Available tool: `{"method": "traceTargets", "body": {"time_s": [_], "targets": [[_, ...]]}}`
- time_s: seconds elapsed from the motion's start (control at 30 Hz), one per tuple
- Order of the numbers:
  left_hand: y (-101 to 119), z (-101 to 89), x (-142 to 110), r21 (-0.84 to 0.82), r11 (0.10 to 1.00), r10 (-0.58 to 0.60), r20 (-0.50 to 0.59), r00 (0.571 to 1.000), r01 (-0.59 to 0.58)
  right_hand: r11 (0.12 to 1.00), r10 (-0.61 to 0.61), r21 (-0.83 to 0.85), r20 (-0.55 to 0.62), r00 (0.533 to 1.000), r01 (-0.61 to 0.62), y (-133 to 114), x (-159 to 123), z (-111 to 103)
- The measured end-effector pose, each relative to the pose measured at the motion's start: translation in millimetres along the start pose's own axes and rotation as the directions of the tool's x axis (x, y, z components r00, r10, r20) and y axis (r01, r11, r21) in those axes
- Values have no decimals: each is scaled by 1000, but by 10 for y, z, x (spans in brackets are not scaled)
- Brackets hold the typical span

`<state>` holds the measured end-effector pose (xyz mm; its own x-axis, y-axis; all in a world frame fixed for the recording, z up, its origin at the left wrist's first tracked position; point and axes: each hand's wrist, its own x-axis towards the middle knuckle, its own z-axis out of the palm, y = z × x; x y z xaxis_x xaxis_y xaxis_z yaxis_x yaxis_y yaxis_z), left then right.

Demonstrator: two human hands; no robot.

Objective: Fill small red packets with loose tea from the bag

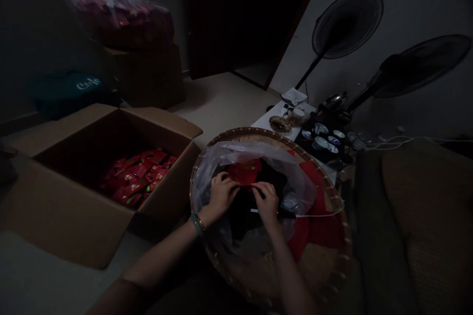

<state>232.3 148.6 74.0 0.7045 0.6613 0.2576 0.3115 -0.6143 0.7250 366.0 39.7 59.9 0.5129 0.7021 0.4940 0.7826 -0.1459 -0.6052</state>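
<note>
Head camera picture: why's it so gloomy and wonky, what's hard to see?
Head view: dim all over, the door nearly black; head view: shadow swallows the back inside of the cardboard box; head view: the far-right fan looks stretched and tilted, perhaps wide-angle distortion; head view: the red packet between the fingers shows too dimly for small details.

Both bare forearms reach forward and turn inward, the left arm (162,251) at a long slant, the right arm (287,266) much straighter. The left hand (222,194) and right hand (266,201) sit almost level, near each other but apart, backs up. On each, thumb and forefinger pinch together, tips facing inward, with the other fingers bent.
</note>
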Motion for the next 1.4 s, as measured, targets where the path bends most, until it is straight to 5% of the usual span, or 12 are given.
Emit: {"method": "traceTargets", "body": {"time_s": [0.13, 0.3, 0.4, 0.6, 0.93, 1.4], "targets": [[85, 4, -106, -200, 976, -77, 73, 994, 90, 999, 46, 15, -76, 996, -45, -176, -69, -28], [31, 28, -289, -311, 925, -188, 129, 974, 220, 993, -59, -108, -83, 995, 50, -355, -222, -9], [-23, -15, -366, -295, 935, -168, 123, 978, 198, 994, -68, -97, -98, 993, 59, -413, -303, -15], [6, -151, -448, -254, 964, -44, 142, 989, 80, 994, 105, -11, -38, 994, -106, -407, -380, -64], [-190, -156, -591, -344, 903, -212, 165, 963, 258, 970, -212, -119, 26, 977, 213, -376, -560, 107], [-202, -105, -578, -377, 867, -274, 189, 943, 327, 962, -225, -158, 18, 974, 225, -247, -668, 145]]}}
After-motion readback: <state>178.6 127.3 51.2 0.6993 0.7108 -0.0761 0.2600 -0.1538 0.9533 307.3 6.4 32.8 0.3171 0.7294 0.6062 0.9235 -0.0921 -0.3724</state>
